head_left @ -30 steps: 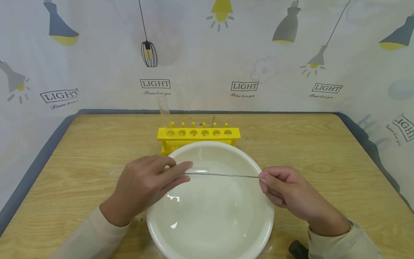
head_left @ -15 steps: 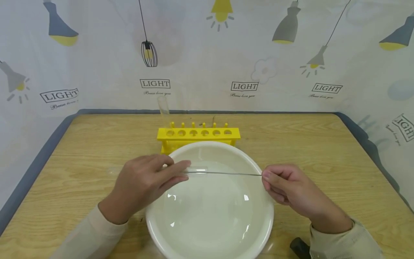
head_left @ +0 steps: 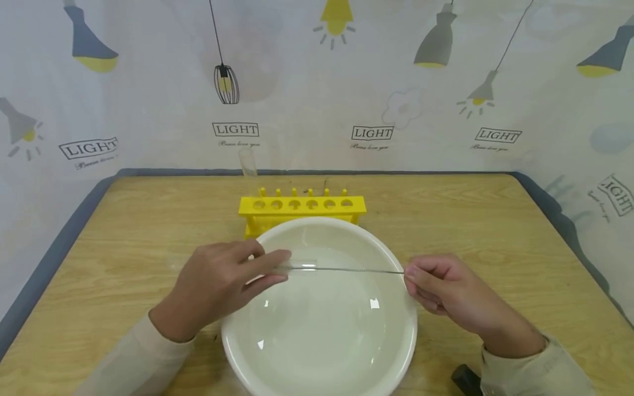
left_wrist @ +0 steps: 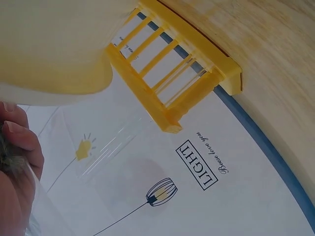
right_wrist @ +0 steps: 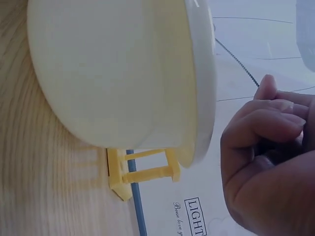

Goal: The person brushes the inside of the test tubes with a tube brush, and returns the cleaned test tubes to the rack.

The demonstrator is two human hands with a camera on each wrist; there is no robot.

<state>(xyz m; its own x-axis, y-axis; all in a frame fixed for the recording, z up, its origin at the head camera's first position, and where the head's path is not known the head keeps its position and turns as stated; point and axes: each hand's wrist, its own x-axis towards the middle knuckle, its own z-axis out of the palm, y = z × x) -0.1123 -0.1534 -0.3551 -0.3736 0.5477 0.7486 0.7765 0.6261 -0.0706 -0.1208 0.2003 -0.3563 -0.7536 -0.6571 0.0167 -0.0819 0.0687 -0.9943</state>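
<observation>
A light wooden table (head_left: 495,220) with visible grain carries a wide white round basin (head_left: 317,330) near its front edge. Just behind the basin stands a yellow plastic test-tube rack (head_left: 302,208). A small black object (head_left: 463,378) lies at the front right.

My wooden table (head_left: 495,220) stands against a pale backdrop (head_left: 307,110), seemingly cloth, printed with lamps and "LIGHT".

2 test tubes (head_left: 301,265), 1 brush (head_left: 356,269), 1 basin (head_left: 396,352), 1 rack (head_left: 302,205)
</observation>
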